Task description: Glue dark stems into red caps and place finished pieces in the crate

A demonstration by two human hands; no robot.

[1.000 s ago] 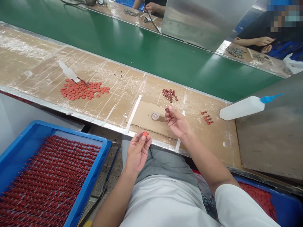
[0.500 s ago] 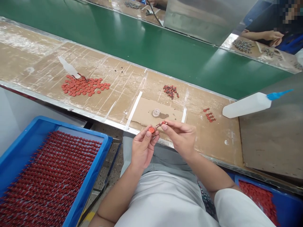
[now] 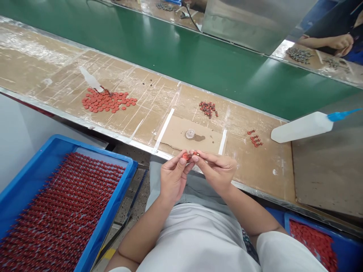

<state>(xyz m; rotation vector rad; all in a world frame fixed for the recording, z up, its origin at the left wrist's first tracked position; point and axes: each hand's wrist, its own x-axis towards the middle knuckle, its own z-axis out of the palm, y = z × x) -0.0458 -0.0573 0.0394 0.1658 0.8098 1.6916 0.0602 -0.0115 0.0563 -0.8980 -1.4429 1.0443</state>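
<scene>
My left hand (image 3: 173, 177) pinches a small round red disc (image 3: 185, 156) between thumb and fingers. In my right hand (image 3: 217, 170) is a small red-and-dark figure piece (image 3: 195, 153), held by thumb and forefinger. The two parts meet in front of me, the figure's end at the disc; whether they are joined I cannot tell. Just beyond my hands a small clear cup (image 3: 190, 133) stands on a cardboard sheet (image 3: 177, 130), beside a wet brown stain. Farther back lies a pile of similar figure pieces (image 3: 208, 108).
Loose red discs (image 3: 109, 101) lie to the left with a white bottle (image 3: 90, 80). Figures on discs (image 3: 256, 140) and a blue-tipped bottle (image 3: 302, 127) are at right. Blue trays (image 3: 131, 161) (image 3: 287, 223) flank me. Beyond the green belt (image 3: 170, 49), a co-worker's hands (image 3: 342, 43) are visible.
My right hand has brought the figure piece left against the disc; a gap showed between them before. The whole view has shifted slightly.
</scene>
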